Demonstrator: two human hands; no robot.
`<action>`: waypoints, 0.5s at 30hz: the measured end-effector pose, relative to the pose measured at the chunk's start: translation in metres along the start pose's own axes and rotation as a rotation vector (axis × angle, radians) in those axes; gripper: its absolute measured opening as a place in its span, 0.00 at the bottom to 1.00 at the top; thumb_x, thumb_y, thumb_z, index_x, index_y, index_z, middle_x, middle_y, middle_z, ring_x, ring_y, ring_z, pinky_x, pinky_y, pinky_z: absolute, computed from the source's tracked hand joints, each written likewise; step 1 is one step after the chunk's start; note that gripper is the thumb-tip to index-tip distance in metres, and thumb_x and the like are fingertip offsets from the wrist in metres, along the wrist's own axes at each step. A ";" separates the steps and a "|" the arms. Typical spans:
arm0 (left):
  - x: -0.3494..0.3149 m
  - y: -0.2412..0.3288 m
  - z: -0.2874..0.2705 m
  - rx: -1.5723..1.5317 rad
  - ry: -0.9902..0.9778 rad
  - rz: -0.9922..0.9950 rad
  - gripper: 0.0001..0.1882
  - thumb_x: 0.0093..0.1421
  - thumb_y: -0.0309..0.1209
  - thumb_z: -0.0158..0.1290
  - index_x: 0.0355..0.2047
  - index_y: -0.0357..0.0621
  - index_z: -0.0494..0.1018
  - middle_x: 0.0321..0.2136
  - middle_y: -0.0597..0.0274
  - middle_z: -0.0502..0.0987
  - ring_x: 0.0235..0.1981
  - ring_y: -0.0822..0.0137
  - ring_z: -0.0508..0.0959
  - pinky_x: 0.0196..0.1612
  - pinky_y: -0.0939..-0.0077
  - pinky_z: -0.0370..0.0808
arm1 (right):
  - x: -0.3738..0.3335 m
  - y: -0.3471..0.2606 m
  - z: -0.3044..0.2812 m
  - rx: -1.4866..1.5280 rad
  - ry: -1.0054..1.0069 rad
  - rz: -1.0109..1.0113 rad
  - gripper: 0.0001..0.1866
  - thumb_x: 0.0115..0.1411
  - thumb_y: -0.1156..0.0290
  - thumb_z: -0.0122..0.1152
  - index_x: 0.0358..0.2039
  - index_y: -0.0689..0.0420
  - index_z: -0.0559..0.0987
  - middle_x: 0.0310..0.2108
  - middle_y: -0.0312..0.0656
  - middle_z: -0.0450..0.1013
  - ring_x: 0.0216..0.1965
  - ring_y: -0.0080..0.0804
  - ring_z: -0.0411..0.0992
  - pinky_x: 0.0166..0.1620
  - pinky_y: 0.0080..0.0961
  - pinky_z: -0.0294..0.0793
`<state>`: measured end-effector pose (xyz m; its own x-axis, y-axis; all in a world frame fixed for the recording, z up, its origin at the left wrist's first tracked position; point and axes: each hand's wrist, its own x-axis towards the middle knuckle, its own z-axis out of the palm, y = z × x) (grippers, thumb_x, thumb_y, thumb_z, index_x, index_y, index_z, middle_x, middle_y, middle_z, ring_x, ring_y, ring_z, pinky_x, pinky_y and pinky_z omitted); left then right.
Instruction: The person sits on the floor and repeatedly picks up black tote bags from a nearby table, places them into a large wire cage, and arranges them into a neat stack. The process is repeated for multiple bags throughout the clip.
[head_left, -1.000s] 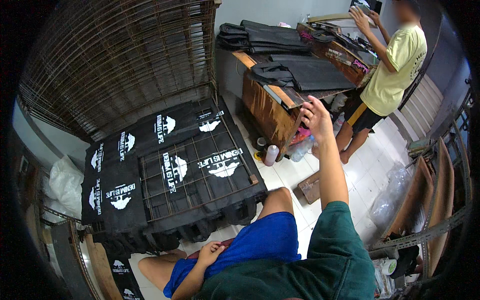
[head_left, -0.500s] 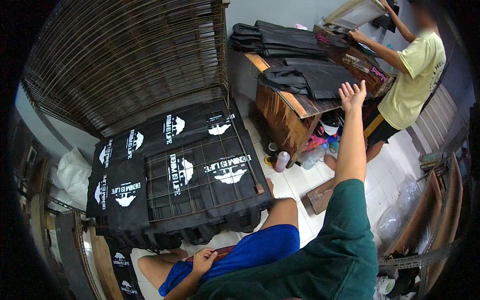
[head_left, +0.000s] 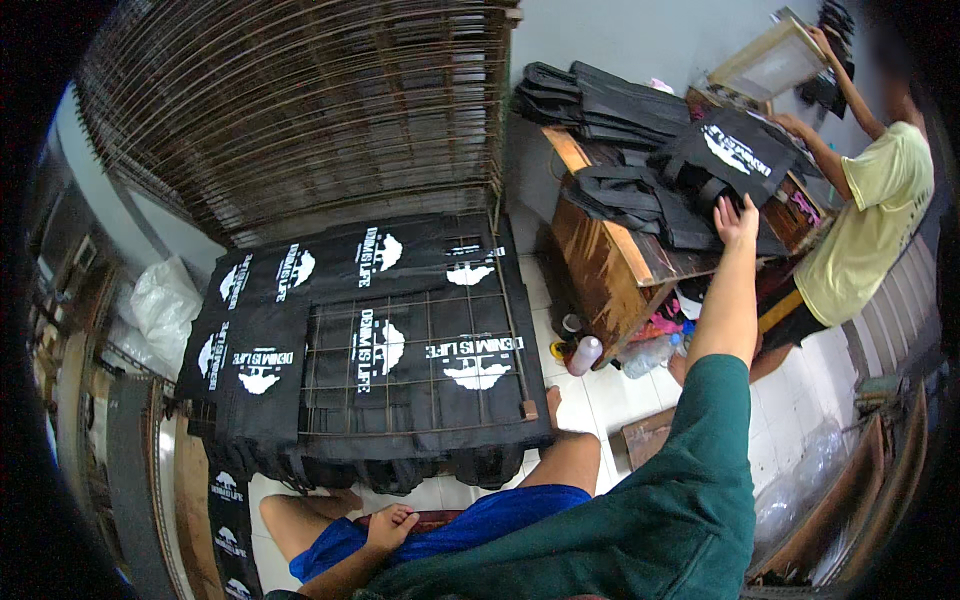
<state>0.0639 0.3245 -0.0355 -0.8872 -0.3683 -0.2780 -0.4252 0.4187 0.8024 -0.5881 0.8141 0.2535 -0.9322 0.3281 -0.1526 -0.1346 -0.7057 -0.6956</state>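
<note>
My right hand [head_left: 737,220] reaches out over the wooden table, palm up with fingers apart. Its fingertips meet the near edge of a black fabric bag [head_left: 765,185] with a white print, which lies tilted above other black bags [head_left: 640,205]. My left hand [head_left: 393,525] rests in my lap beside a reddish-brown wooden edge [head_left: 440,519], fingers curled; whether anything is inside them is hidden. In front of me, printed black bags [head_left: 335,300] cover a low wire rack [head_left: 430,432], their handles hanging over its near side.
A co-worker [head_left: 880,210] at the table's far right holds up a framed screen [head_left: 770,68]. Hinged wire racks [head_left: 300,110] stand raised at the back left. Bottles [head_left: 585,355] and a wooden block [head_left: 645,437] are on the tiled floor. A plastic bag [head_left: 165,310] sits at left.
A printed black bag has come over the table to my right hand, near the co-worker's hand. The framed screen is still held up. My left hand stays in my lap. The view has shifted.
</note>
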 end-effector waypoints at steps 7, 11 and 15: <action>0.009 0.007 0.008 -0.069 -0.044 0.035 0.13 0.50 0.36 0.59 0.26 0.38 0.75 0.20 0.62 0.75 0.20 0.70 0.74 0.29 0.77 0.72 | 0.086 -0.047 -0.031 0.110 0.052 -0.203 0.09 0.44 0.86 0.55 0.28 0.66 0.69 0.27 0.47 0.69 0.29 0.39 0.70 0.34 0.31 0.79; 0.013 0.063 0.024 -0.320 -0.280 0.085 0.17 0.56 0.41 0.55 0.38 0.41 0.72 0.33 0.61 0.76 0.34 0.70 0.75 0.39 0.72 0.72 | 0.007 -0.027 0.003 0.004 -0.412 0.090 0.08 0.46 0.85 0.55 0.29 0.65 0.71 0.31 0.44 0.71 0.35 0.36 0.69 0.44 0.34 0.76; 0.077 0.174 0.076 -0.673 -0.665 0.217 0.25 0.58 0.44 0.53 0.50 0.40 0.66 0.43 0.59 0.73 0.46 0.70 0.70 0.50 0.71 0.66 | -0.109 -0.079 0.034 -0.111 -0.550 -0.049 0.07 0.51 0.83 0.51 0.33 0.64 0.71 0.32 0.44 0.71 0.38 0.33 0.69 0.47 0.32 0.72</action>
<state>-0.0915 0.4323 0.0424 -0.9422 0.2919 -0.1643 -0.2324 -0.2163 0.9483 -0.4873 0.8127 0.3488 -0.9676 -0.0374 0.2496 -0.1739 -0.6180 -0.7667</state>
